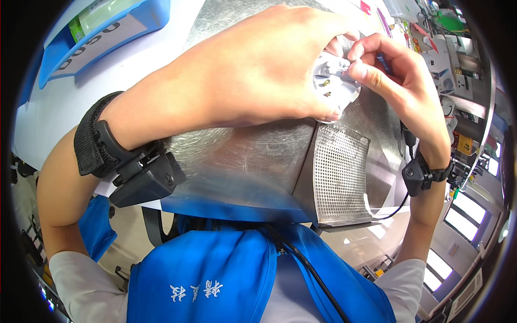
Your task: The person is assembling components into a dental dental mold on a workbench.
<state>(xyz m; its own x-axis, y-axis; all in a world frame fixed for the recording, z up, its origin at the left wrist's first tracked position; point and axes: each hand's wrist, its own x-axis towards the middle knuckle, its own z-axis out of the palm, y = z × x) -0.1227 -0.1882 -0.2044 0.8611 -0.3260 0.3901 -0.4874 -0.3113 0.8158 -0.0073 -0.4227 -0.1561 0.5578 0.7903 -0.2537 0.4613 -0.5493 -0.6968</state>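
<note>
White part (342, 98) partly hidden by hands (258, 70); blue item (383, 62) unclear.

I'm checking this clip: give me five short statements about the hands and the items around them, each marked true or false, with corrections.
1. The left hand holds a white part. True.
2. The right hand is well away from the white part. False: its fingertips are right at the part; whether they grip it is unclear.
3. The perforated metal panel is nearer the person's body than the white part. True.
4. The blue bin is at the upper right of the picture. False: it is at the upper left.
5. The person's vest-like garment is red. False: it is blue.
</note>
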